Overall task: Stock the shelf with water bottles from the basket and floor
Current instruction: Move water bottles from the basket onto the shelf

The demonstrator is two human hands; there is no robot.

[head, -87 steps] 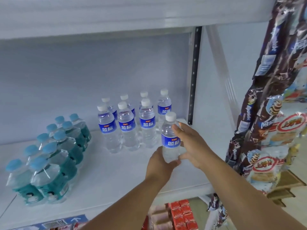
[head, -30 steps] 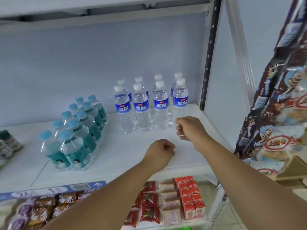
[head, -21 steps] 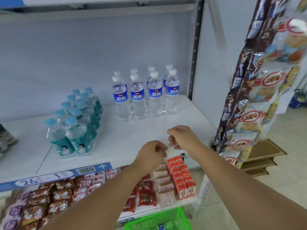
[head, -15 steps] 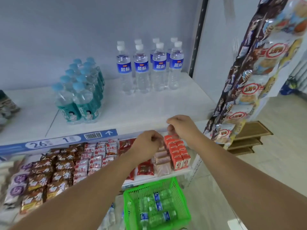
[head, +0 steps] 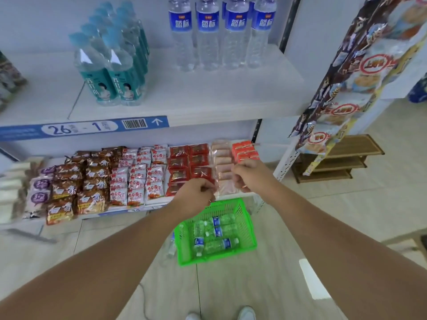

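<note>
The white shelf [head: 208, 93] fills the top of the view, with a blue strip and barcode on its front edge. Toward its right stand the blue-label bottles [head: 208, 38]. They are clear ribbed plastic with water inside and a blue band with white characters round the upper body. Four make the front row, shoulder to shoulder. Parts of more show behind them (how many I cannot tell, and the frame cuts off the caps). To their left, apart from them, is a block of teal bottles [head: 111, 65] with pale blue caps, two across at the front and several rows deep.

At the right a strip of hanging snacks [head: 346, 77] runs down beside the upright. The lower shelf holds snack packs [head: 97, 181] in rows of brown, white-and-red, red, pink and orange.

On the floor [head: 254, 285] in front sits a green mesh basket [head: 249, 227]. The left hand [head: 196, 197] and right hand [head: 250, 176] are held out before the lower shelf, near each other but not touching. Each is curled into a fist with nothing in it.

Four basket bottles [head: 219, 244] lie on their sides in the basket, with the same blue label and white caps. One floor bottle [head: 171, 244], blurred, rests just beside the basket's left wall. Two white shoe tips [head: 247, 313] show at the bottom edge.
</note>
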